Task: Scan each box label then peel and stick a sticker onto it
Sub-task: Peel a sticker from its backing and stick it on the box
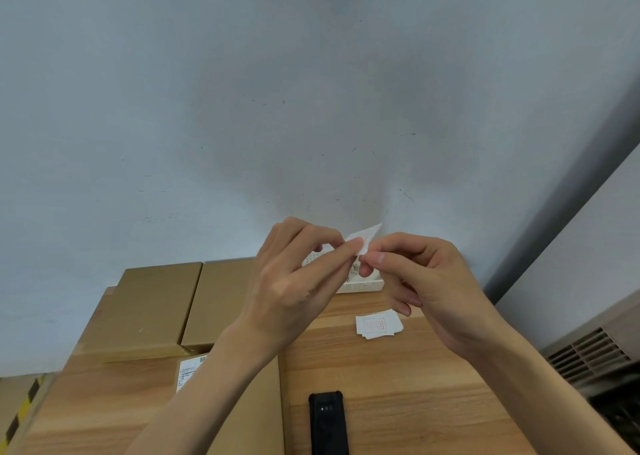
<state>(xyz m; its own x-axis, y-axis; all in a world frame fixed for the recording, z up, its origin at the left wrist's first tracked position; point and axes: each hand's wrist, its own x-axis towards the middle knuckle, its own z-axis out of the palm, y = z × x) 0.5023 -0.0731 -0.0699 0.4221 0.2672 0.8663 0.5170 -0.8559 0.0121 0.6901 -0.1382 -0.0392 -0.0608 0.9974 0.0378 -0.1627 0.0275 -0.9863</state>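
Both hands raised together, left hand (294, 278) and right hand (426, 281) pinching with curled fingertips

Scuffed pale wall (242, 108) behind a wooden table (415, 385).

Two bare forearms entered from bottom of frame, left from lower left, right from lower right. No sleeves, watch, rings or gloves showed. Left hand (294, 281) and right hand (426, 281) were bare, at centre of frame. Fingernails short, unpainted. Nothing else of person showed in frame.
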